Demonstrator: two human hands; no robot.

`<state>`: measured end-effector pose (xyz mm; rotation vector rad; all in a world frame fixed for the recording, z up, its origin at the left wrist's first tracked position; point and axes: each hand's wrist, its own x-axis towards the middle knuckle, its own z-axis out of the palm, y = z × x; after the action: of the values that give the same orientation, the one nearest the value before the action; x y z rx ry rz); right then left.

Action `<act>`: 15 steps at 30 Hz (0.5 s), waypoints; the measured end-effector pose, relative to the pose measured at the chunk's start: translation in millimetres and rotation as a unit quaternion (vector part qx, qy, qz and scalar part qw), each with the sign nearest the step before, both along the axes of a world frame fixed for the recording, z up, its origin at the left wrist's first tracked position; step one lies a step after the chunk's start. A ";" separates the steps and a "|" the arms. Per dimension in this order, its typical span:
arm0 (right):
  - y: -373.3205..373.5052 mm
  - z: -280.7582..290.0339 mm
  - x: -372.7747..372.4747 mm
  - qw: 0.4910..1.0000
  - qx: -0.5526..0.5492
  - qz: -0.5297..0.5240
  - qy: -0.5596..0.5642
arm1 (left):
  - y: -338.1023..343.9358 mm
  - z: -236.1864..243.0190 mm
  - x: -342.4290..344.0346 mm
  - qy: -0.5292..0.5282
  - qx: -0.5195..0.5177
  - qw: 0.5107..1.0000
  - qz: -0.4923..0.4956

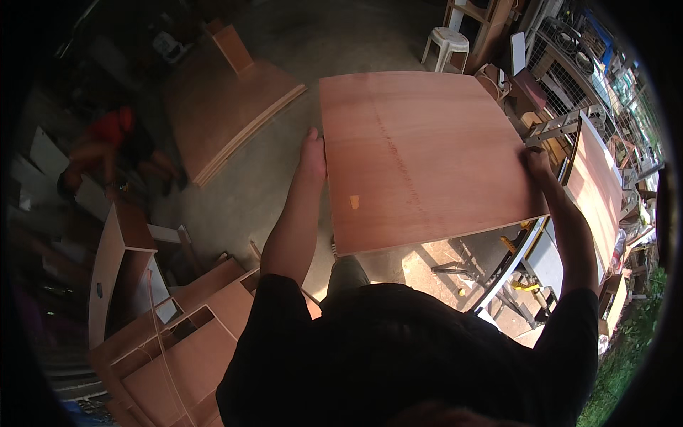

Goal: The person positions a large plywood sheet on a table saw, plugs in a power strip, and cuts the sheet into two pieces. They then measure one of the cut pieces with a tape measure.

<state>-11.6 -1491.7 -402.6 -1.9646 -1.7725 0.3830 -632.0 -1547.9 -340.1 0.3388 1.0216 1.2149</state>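
Observation:
A large reddish-brown plywood sheet is held out in front of me, its broad face toward me. It has a line of dark specks across it and a small pale patch near its lower left. My left hand is closed on the sheet's left edge, its fingers mostly hidden by the edge. On the opposite side, my right hand grips the right edge, fingers curled over it in shadow. Both arms are stretched forward.
Stacked sheets lie at far left. A person in red bends over beside a wooden cabinet. Cabinet frames lie near left. A white stool stands far off; a board and a sawhorse-like stand are at right.

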 end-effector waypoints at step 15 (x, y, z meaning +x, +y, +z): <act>53.2 -46.9 -204.7 0.872 -0.155 -0.394 0.245 | 404.4 -113.4 -116.6 0.153 -0.030 0.925 -0.347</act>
<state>-216.3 -1438.5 -449.4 -2.3282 -0.5364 0.8081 -748.6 -1143.6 -453.5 0.7848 1.0697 0.4922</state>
